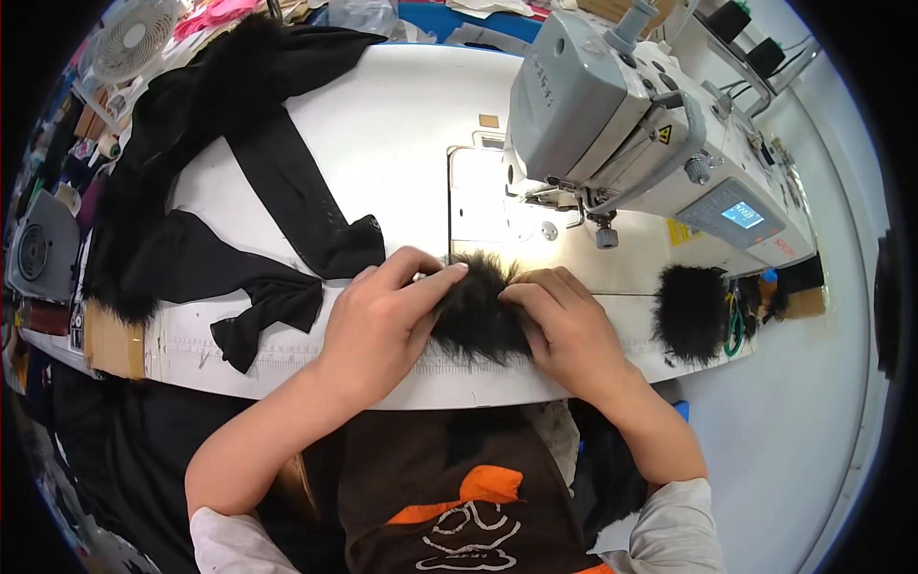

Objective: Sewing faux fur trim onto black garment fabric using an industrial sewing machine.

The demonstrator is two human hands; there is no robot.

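Note:
Between my two hands, at the table's front edge, is a piece of black fur (478,320). My left hand (387,311) pinches its left upper edge between thumb and fingers. On the other side my right hand (564,320) grips the fur's right edge, fingers curled. Just beyond the fur stands a grey and white sewing machine (583,105), its needle and presser foot (579,203) lit from above. The underside of the fur is hidden. A second black fur piece (690,314) lies to the right of my right hand.
A black garment with fur trim (206,115) spreads over the left of the white table (382,115). Green-handled scissors (734,325) lie at the right edge. A small fan (134,43) stands far left. A ruler strip (287,364) runs along the front.

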